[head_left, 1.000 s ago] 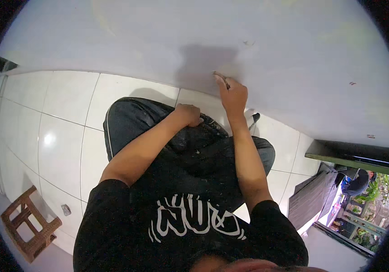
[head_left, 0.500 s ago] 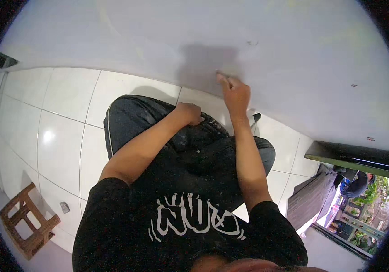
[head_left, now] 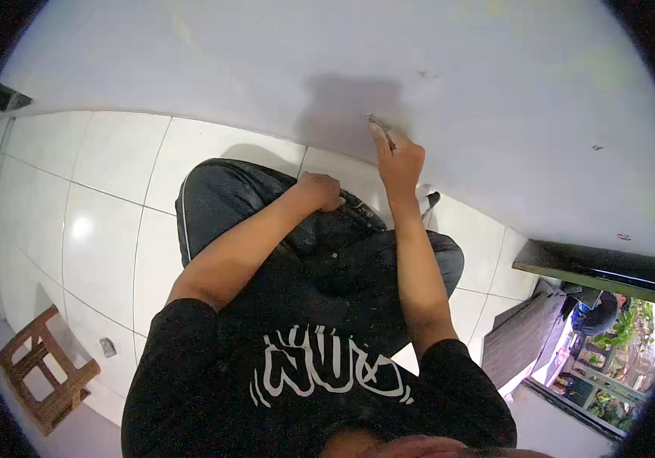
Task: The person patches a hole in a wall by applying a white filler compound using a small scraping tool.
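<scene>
The person squats on the white tiled floor (head_left: 106,229) in a black printed shirt (head_left: 304,382) and dark trousers (head_left: 266,221). The left hand (head_left: 320,191) rests on the left knee, fingers curled loosely, holding nothing. Farther out, the right hand (head_left: 397,156) grasps a small thin tool (head_left: 377,124), its tip pressed against the white wall (head_left: 266,61) just above the fingers. A wooden stool (head_left: 45,374) stands well apart at lower left.
</scene>
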`<state>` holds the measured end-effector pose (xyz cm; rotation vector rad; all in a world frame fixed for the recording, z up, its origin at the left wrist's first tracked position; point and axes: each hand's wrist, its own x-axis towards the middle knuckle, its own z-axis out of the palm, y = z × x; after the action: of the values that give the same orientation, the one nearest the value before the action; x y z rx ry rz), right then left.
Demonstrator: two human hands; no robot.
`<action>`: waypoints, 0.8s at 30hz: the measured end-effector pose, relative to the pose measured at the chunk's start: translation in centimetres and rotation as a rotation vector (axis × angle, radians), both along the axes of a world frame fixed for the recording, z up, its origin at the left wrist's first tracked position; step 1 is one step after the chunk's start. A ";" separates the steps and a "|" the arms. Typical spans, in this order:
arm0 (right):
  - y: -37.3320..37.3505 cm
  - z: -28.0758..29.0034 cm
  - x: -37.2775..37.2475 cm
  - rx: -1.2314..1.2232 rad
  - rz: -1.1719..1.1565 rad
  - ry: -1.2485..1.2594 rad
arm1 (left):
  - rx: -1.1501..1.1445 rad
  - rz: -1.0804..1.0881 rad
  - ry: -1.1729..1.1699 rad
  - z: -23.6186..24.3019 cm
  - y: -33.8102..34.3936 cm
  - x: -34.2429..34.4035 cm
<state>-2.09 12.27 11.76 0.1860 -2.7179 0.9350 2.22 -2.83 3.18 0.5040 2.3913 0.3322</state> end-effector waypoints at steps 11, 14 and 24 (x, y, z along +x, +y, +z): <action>0.0 -1.3 -0.5 0.064 0.050 0.126 | -0.006 -0.058 -0.023 -1.1 0.0 -0.4; -0.7 0.0 0.0 0.039 0.073 0.126 | -0.019 -0.003 -0.013 -1.0 0.1 -0.3; -0.3 0.6 -0.1 0.041 0.016 0.142 | -0.016 0.031 -0.057 -0.3 0.0 -0.4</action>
<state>-2.18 11.96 12.31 0.2717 -2.6102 0.8371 1.81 -2.86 2.88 0.4442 2.3467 0.3367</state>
